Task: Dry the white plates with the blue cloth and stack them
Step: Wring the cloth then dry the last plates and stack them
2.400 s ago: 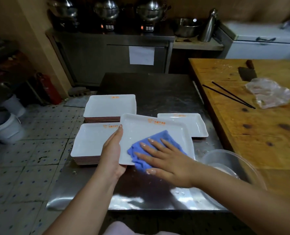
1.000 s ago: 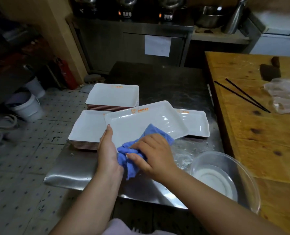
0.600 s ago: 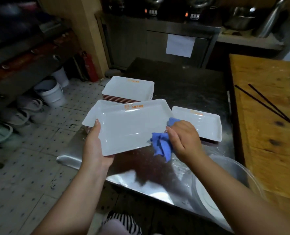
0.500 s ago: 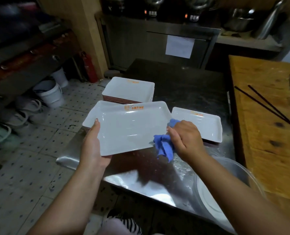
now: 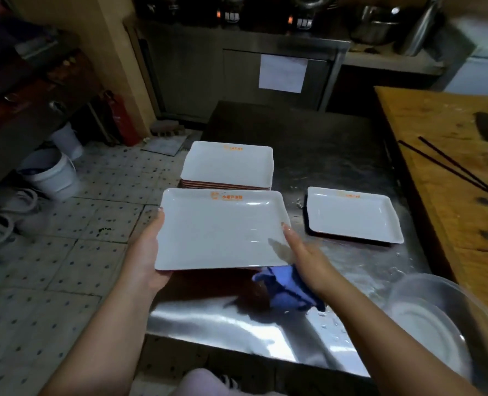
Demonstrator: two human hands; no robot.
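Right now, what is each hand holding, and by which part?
Left hand grips the white rectangular plate by its left edge; right hand steadies its right edge, blue cloth bunched under the palm.

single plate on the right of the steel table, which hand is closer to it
Right. The right hand, at the held plate's right edge with the blue cloth under it, sits just left of the single plate. The left hand is at the far edge.

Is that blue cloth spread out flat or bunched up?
Bunched up. The blue cloth hangs in crumpled folds from the right hand, just below the held plate's corner.
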